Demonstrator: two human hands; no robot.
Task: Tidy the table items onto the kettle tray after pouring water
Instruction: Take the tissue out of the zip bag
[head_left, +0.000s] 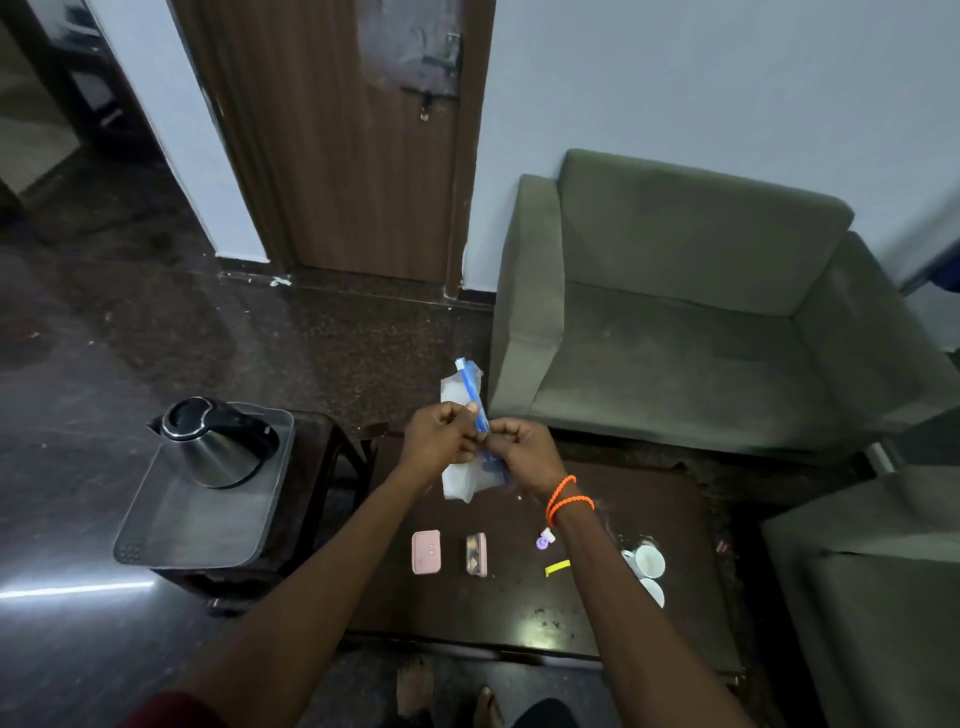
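At the far left we saw the steel kettle (217, 446) standing upright on the far end of the grey kettle tray (171, 525), which sat on a small dark side table (311, 467) just beside the low dark worktop (519, 613); the near part of the tray was bare. Moving right, our left hand (439, 441) was closed, its fingertips pinching a clear plastic packet (460, 483) with a blue toothbrush (477, 402) inside, held upright in the air above the far edge of the worktop. Our right hand (522, 451), with orange bands (566, 501) on its wrist, was likewise closed on the same packet, touching the left hand at the fingertips. Below the hands, on the worktop, lay a pink flat case (426, 552), and near it to the right a smaller pink item (476, 554) whose contents we could not make out. Further right lay a small purple and white piece (544, 540), perhaps a cap, and a short yellow strip (557, 568), partly behind the right forearm. Beyond the forearm stood a white cup (649, 561) beside another white piece of crockery (653, 591). A green armchair (701, 322) stood behind the worktop at the right.
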